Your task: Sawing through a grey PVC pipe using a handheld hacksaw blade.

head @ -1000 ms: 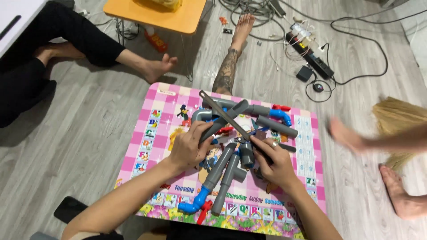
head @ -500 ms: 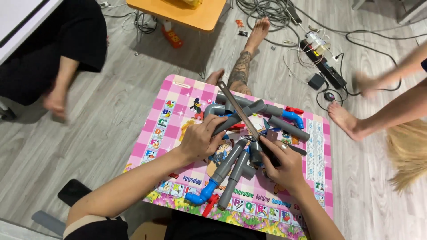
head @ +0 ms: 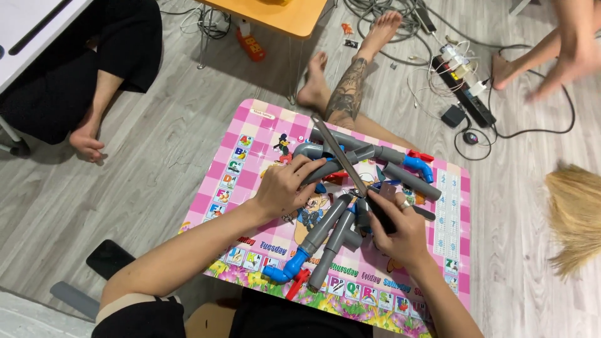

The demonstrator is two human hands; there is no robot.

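A pink child's folding table point(head: 247, 159) carries a heap of grey plastic pipes point(head: 325, 226) with blue elbow fittings point(head: 285, 271) and red valve handles point(head: 296, 289). My left hand point(head: 285, 188) presses down on a curved grey pipe point(head: 327, 170) near the table's middle. My right hand point(head: 400, 233) grips the black handle of a long thin saw blade point(head: 341, 156). The blade lies slantwise across the pipes, pointing to the far side. Another blue fitting point(head: 418, 166) sits on a pipe at the right.
A person in black point(head: 94, 81) sits at the upper left. A tattooed leg point(head: 347, 94) reaches the table's far edge. Another person's arm and foot point(head: 563, 56) are at the upper right by a power strip and cables point(head: 464, 95). Straw broom point(head: 576, 213) at right, phone point(head: 109, 258), orange table point(head: 282, 15).
My hands stay on the pipe and the saw, with the blade shifted slightly. The person on the right has moved away toward the upper right. The seated person has drawn a leg in.
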